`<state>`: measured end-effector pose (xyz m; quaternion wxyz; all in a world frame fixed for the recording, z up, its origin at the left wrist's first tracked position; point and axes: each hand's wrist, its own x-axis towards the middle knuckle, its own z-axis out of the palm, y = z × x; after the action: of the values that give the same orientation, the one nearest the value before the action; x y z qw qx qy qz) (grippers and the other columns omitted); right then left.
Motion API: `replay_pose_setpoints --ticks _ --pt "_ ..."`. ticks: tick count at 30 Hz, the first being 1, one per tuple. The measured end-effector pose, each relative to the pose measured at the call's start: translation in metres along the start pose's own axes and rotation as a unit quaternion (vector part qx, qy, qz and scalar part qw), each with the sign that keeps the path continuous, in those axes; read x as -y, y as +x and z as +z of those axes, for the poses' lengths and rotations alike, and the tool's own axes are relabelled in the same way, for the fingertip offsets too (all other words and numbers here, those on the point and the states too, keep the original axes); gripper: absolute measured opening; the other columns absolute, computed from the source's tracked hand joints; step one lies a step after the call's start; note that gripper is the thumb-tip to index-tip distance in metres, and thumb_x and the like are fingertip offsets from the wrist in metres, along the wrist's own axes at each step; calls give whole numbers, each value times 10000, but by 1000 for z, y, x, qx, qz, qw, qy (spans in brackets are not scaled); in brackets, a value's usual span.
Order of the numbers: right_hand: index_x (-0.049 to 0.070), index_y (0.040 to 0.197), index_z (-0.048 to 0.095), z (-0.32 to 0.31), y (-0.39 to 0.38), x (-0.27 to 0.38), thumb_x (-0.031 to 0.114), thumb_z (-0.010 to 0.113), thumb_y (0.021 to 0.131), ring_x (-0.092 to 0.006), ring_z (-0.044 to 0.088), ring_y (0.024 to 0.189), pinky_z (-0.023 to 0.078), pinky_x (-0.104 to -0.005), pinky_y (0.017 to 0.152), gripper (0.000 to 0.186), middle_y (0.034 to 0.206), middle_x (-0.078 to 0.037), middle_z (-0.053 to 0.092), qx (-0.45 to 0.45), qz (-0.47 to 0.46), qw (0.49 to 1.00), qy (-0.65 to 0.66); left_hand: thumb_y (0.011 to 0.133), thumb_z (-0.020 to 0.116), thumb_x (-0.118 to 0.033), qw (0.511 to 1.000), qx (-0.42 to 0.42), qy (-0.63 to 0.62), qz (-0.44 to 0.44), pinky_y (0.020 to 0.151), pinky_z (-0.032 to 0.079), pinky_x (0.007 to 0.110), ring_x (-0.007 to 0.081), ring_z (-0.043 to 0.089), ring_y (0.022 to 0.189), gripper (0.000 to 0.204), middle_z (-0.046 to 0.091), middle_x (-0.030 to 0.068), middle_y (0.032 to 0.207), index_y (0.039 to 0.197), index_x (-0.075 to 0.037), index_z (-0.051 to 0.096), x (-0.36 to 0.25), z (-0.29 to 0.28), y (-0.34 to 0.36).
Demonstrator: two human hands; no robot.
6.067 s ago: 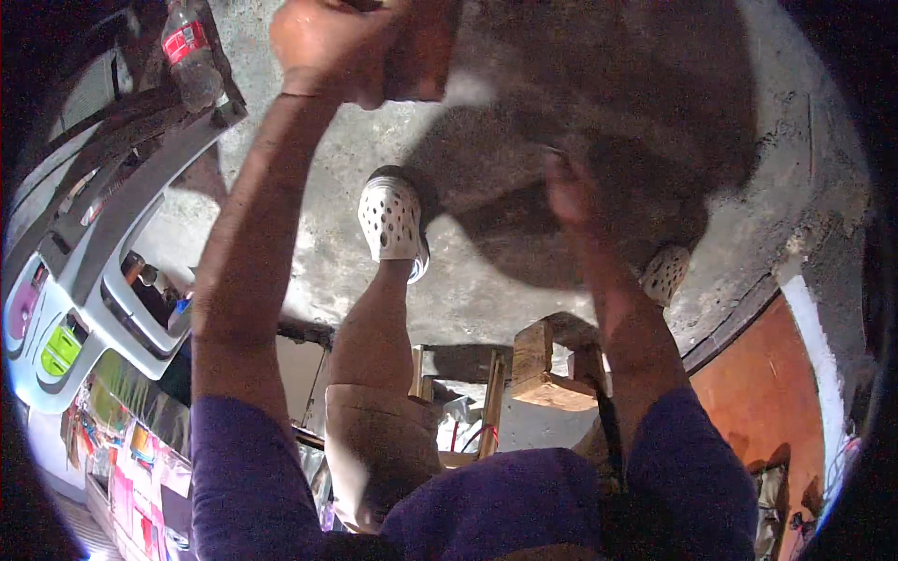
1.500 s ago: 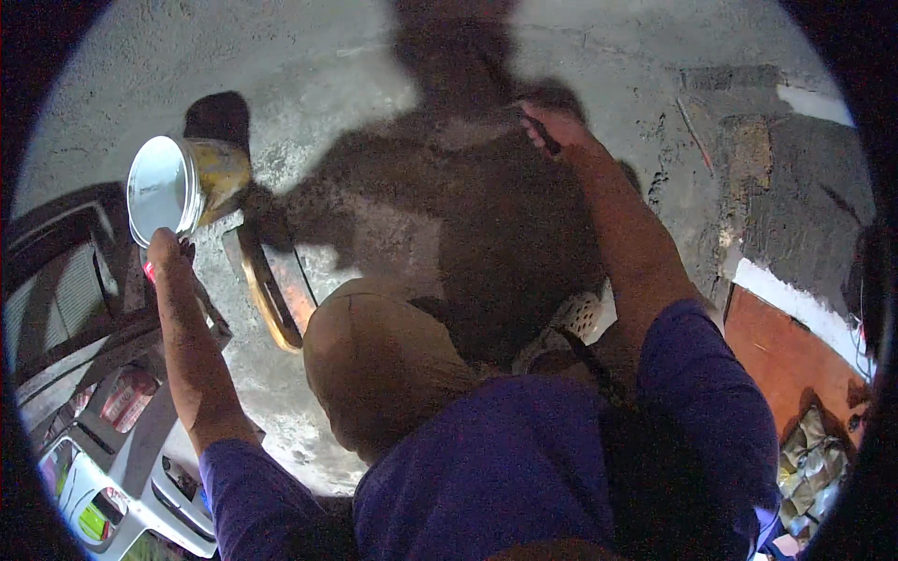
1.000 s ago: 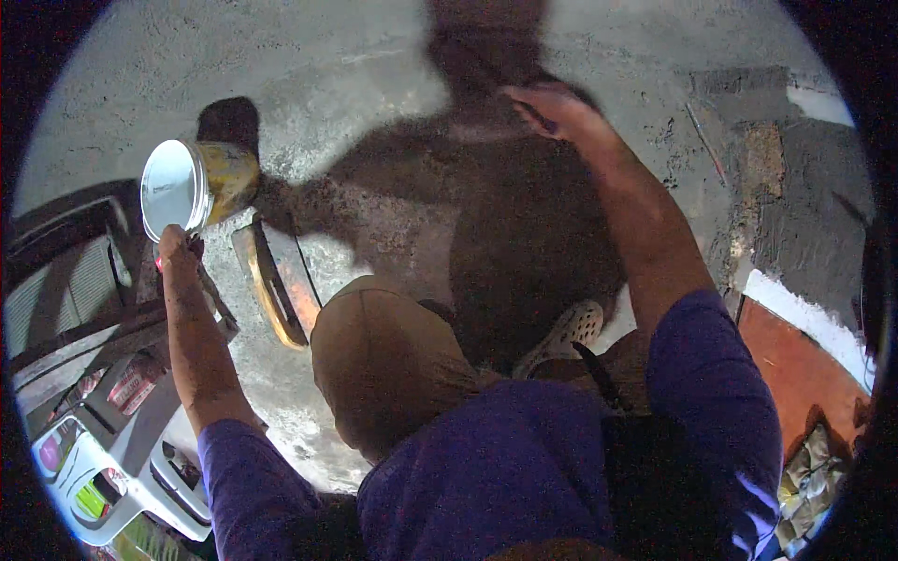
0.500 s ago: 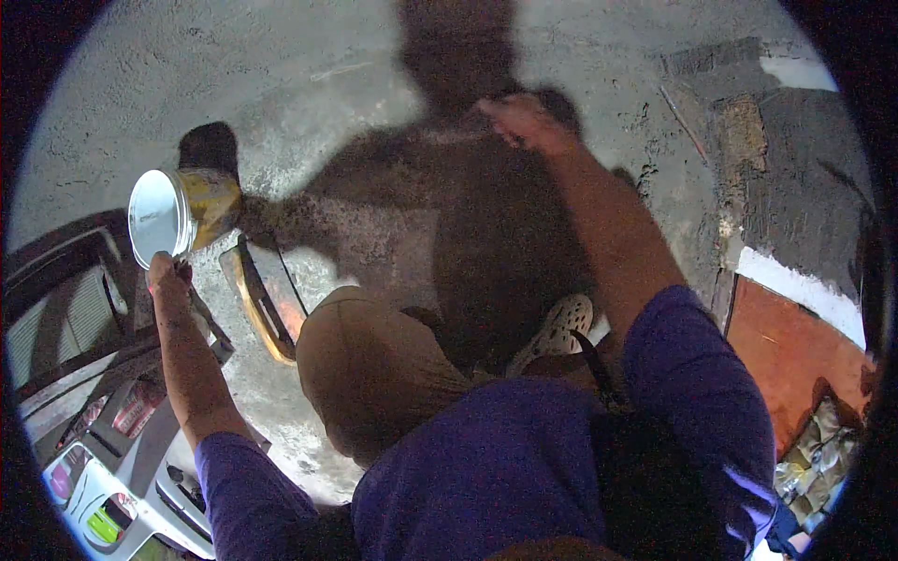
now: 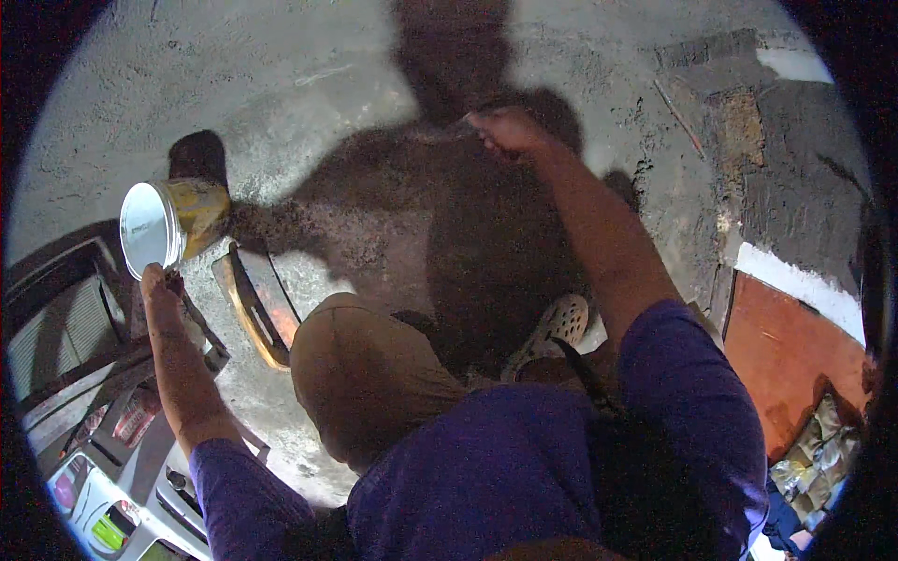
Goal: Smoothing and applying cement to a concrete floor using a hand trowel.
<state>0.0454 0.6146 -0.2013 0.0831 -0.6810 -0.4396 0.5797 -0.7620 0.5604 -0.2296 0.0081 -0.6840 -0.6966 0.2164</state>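
With my left hand (image 5: 161, 283) closed at its rim, a bucket (image 5: 201, 210) with a yellow outside and pale inside is held tilted, its mouth facing left. My right hand (image 5: 510, 131) reaches forward against the rough grey plastered wall (image 5: 281, 84), fingers closed. A thin pale edge shows at its fingertips, but my shadow darkens that area and I cannot make out what it is.
Beside my knee (image 5: 365, 369) is a long dark object with a yellow wooden edge (image 5: 248, 313). A dark-framed window (image 5: 61, 318) and a white plastic chair (image 5: 103, 496) are at left. To the right are a red-brown panel (image 5: 781, 346) and several crumpled packets (image 5: 818, 458).
My right hand has moved slightly left and down along the wall. My left hand and the bucket have shifted a little left and down.
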Motion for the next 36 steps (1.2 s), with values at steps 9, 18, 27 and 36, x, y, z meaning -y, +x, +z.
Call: replay_pose_setpoints --ticks 9,18,27,36 --pt "156 752 616 -117 -56 -46 466 622 792 -77 415 428 313 -237 390 313 574 41 511 -97 64 955 273 676 653 -197 1000 13 8 -10 522 464 349 280 523 545 210 518 109 623 750 -42 531 16 16 18" --pt "84 688 573 -54 31 3 463 604 805 -101 480 467 376 -279 407 398 590 9 538 54 -132 988 -64 675 625 -178 978 -118 -175 9 495 413 358 255 501 574 199 485 88 645 696 -61 464 -62 -79 -29" --pt "107 878 638 -171 -31 -61 511 627 765 -129 459 485 365 -314 439 420 674 -16 544 -122 54 981 139 775 510 -238 606 11 -770 -201 432 373 333 204 464 504 182 454 40 643 680 -102 437 -54 -51 -25" --pt "37 995 611 -72 0 18 559 433 841 -320 599 894 456 -412 803 572 962 -175 626 -48 -51 889 -452 757 532 -246 663 53 -690 -285 398 348 297 189 437 483 199 428 29 594 666 -111 417 -28 -31 -12"
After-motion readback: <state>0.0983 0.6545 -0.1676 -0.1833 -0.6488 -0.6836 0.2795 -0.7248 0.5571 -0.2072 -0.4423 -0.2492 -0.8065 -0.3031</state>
